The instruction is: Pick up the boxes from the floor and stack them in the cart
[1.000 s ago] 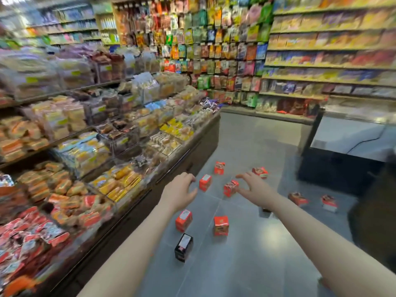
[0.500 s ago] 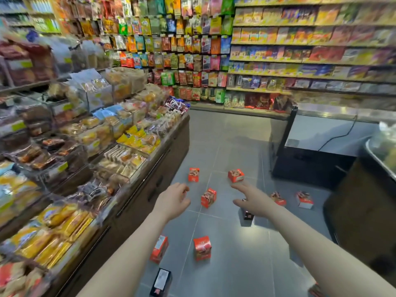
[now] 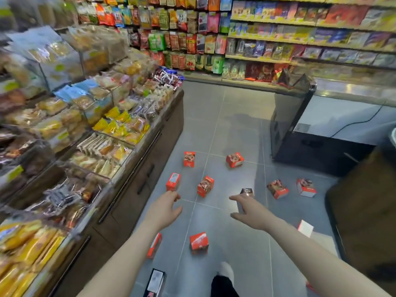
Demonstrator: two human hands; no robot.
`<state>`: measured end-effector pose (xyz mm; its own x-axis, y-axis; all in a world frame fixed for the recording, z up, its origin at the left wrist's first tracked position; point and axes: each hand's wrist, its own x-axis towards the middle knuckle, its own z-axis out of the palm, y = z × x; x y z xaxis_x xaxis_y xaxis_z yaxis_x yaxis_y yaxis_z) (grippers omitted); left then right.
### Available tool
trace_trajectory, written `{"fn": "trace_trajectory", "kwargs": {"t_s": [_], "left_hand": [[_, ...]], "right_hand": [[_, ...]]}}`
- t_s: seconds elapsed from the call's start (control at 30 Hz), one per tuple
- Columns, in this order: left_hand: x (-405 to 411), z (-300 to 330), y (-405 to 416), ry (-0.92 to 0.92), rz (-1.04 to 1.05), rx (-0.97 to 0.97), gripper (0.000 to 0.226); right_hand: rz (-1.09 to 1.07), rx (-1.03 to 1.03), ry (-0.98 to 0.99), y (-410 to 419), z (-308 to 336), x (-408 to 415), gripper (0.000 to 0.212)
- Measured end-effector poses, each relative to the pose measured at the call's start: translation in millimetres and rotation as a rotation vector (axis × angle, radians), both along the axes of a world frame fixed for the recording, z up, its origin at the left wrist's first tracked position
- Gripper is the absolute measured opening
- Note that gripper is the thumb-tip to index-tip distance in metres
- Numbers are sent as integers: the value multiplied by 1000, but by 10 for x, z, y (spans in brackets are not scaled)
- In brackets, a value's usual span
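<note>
Fingers on both hands are loose and empty: the left hand [image 3: 166, 207] hangs palm-down with its fingers [image 3: 174, 195] gently curled, and the right hand [image 3: 249, 209] reaches forward with thumb and fingers spread, gripping nothing. Small red boxes lie scattered over the grey tiled floor [image 3: 227, 125], and the central red box [image 3: 205, 186], standing tilted on the tiles, serves as the marker. Left of it, just beyond the left hand's fingertips, stands another red box [image 3: 173, 181]. Farther up the aisle from it sit two more, one [image 3: 189, 159] to the left and one [image 3: 234, 160] to the right. To its right, a dark box [image 3: 246, 192] shows partly behind the right hand, and beyond that lie two red-and-white boxes [image 3: 277, 189] [image 3: 306, 187] side by side. Nearer the camera than the marker, a red box [image 3: 198, 243] rests between the forearms, another [image 3: 154, 245] is half hidden under the left forearm, and a black box [image 3: 156, 282] lies by the bottom edge. Left of the marker runs a display stand [image 3: 150, 146] of wrapped snacks.
</note>
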<state>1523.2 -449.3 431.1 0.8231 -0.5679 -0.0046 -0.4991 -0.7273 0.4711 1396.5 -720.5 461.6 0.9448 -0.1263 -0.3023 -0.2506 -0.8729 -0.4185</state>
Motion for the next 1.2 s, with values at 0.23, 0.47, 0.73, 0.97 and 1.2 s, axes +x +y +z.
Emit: {"fn": "trace_trajectory", "kwargs": {"t_s": [0.23, 0.47, 0.73, 0.97, 1.2], "left_hand": [[350, -603, 131, 216, 328, 9, 33], [384, -1636, 211, 440, 651, -19, 35], [-44, -3436, 289, 612, 768, 97, 33], [-252, -5017, 149, 711, 901, 12, 41], [-739, -6253, 29, 865, 951, -62, 29]], "right_hand": [[247, 17, 159, -383, -685, 1118, 64], [405, 63, 290, -429, -1703, 1971, 77], [417, 168, 449, -214, -3573, 2039, 76], [545, -35, 520, 61, -5451, 1994, 94], [648, -299, 489, 302, -6799, 1867, 110]]}}
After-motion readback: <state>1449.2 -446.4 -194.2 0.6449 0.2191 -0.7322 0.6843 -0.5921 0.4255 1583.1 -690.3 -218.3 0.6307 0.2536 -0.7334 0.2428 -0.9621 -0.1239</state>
